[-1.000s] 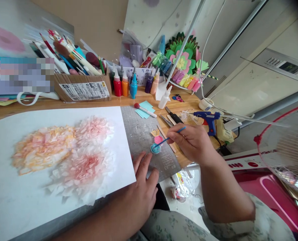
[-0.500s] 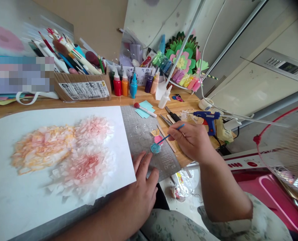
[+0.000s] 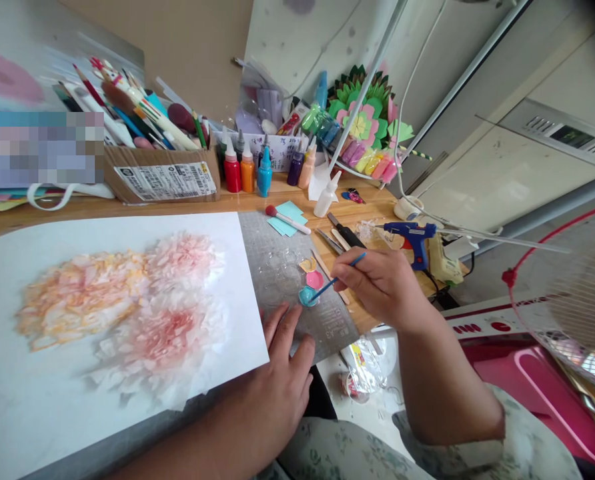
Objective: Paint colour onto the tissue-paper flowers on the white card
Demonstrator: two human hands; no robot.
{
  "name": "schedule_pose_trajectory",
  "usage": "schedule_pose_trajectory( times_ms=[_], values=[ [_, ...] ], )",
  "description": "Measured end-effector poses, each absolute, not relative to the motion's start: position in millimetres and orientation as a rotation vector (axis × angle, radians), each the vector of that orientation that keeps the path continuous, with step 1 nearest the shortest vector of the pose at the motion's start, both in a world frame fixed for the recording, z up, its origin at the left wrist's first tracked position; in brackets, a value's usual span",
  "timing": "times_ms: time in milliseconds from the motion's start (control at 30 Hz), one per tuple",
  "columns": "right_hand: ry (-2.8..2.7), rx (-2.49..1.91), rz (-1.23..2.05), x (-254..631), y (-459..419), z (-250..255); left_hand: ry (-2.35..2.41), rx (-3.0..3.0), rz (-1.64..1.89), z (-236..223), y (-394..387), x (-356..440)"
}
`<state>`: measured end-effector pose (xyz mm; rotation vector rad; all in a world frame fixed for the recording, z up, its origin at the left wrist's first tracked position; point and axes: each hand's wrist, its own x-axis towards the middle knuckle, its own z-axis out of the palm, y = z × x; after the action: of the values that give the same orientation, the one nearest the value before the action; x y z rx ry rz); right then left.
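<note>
Stick (image 3: 325,289), tip indistinct against turquoise paint (image 3: 305,293)

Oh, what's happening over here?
Someone is working at a wooden desk. The right hand holds a thin blue stick, its lower end at what looks like blue paint, near pink and yellow patches. The left hand lies by the corner of a white sheet bearing ruffled, flower-like shapes.

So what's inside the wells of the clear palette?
The clear palette holds teal paint, pink paint and yellowish paint. The right hand holds a blue stick to the teal, its tip indistinct. Teal and pink hide their wells' bottoms.
</note>
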<state>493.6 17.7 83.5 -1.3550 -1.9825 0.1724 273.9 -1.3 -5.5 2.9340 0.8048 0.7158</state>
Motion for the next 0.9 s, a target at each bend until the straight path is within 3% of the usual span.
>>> schedule_pose_trajectory(
  times_ms=[900],
  values=[
    [-1.967,-1.395,0.172,495.9,18.7,82.0,0.822,2.922,0.697,-3.6,-2.0,273.6]
  ],
)
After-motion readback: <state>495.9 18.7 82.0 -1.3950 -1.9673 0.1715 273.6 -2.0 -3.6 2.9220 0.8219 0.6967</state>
